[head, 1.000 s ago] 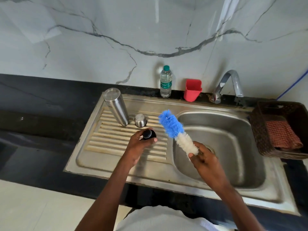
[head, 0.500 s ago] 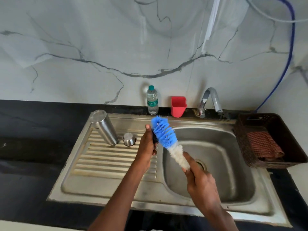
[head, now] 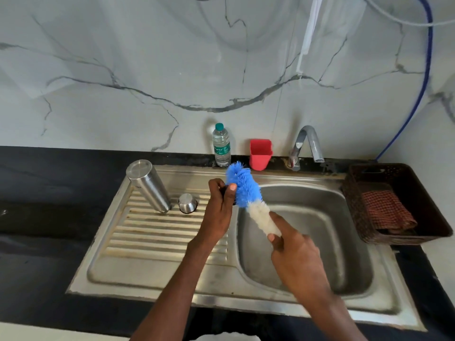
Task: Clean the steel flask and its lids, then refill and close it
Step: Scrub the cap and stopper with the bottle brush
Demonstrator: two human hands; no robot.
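Observation:
The steel flask (head: 149, 185) stands upside down on the drainboard (head: 157, 237) at the left. A small steel cup lid (head: 187, 203) lies mouth down beside it. My left hand (head: 219, 212) grips a small black inner lid (head: 223, 190), mostly hidden by the fingers, above the drainboard's right edge. My right hand (head: 295, 259) holds the handle of a bottle brush (head: 248, 195) with blue and white bristles. The blue bristles press against the black lid.
The sink basin (head: 320, 242) lies to the right, with the tap (head: 307, 143) behind it. A plastic water bottle (head: 221, 145) and a red cup (head: 260, 154) stand at the back wall. A dark basket (head: 394, 173) holding a checked cloth (head: 387, 210) sits at far right.
My left hand lifted the black lid off the drainboard and brought it up against the brush's blue bristles. The camera view tilted up.

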